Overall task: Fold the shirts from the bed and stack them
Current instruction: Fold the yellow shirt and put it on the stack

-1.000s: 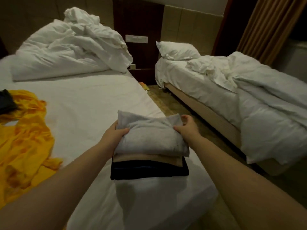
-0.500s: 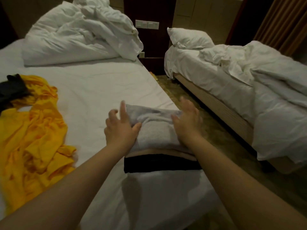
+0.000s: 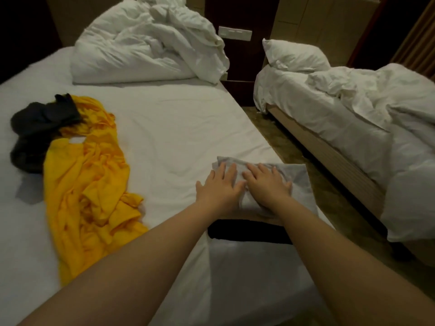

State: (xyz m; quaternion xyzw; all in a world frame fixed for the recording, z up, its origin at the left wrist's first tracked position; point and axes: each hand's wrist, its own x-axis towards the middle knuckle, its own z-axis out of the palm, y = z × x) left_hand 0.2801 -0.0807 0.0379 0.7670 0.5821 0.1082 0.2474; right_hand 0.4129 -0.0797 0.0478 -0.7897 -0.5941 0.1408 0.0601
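Two hands lie flat on top of the stack in the head view, the only one there is: the left hand (image 3: 219,187) and right hand (image 3: 268,184) sit side by side on the folded grey shirt (image 3: 297,176), fingers (image 3: 231,170) straight and a little spread, pressing down and gripping nothing. That grey shirt is the top layer, over a thin tan layer (image 3: 266,217) and a folded black shirt (image 3: 244,231), and the whole stack sits at the right edge of the bed (image 3: 176,128), just beside the drop to the floor (image 3: 299,149). The main risk, as I judge it, is that edge: any push with a rightward lean could slide the soft layers over one another and tip the top shirt, or the stack, off the mattress. The grey shirt's far left corner looks rumpled, so uneven smoothing could drag the fold open. A yellow shirt (image 3: 89,180) and a dark garment (image 3: 37,128) lie unfolded well to the left; more layers on a stack this close to the edge would make it likelier to lean
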